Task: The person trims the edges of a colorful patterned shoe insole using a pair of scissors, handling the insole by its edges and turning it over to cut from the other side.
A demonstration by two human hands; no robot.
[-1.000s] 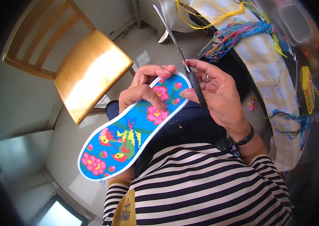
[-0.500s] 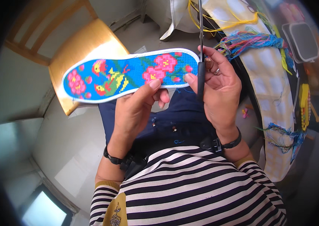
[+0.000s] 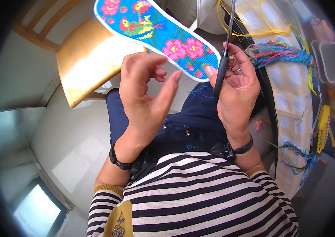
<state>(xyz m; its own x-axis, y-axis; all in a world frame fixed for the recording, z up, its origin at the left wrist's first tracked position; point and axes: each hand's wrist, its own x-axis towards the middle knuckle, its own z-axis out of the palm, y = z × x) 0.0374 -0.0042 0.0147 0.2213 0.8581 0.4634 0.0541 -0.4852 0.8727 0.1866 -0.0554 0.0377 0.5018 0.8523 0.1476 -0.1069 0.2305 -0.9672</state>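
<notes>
A cross-stitched insole (image 3: 169,37), blue with pink flowers, two birds and a white edge, slants up to the left over my lap. My right hand (image 3: 236,85) grips its near right end, thumb on the stitched face. That hand also holds a slim black-handled tool (image 3: 223,73), seen edge-on, apparently scissors, metal part pointing up. A coppery ringed band, like a thimble, and a ring are on its fingers. My left hand (image 3: 143,93) is just below the insole's lower edge, holding nothing, fingers curved and apart from the thumb, slightly blurred. Loose blue thread (image 3: 203,91) trails beneath the insole.
A wooden chair (image 3: 84,63) stands at the far left. To the right, a checked cloth strip (image 3: 290,126) bears a bundle of coloured threads (image 3: 278,55), yellow thread (image 3: 256,32) and a smaller tangle (image 3: 303,156). A clear-lidded box (image 3: 331,61) lies beyond.
My left hand has let go of the insole and opened. The insole's far end has swung upward, pivoting in my right hand, which keeps hold of it and the black-handled tool.
</notes>
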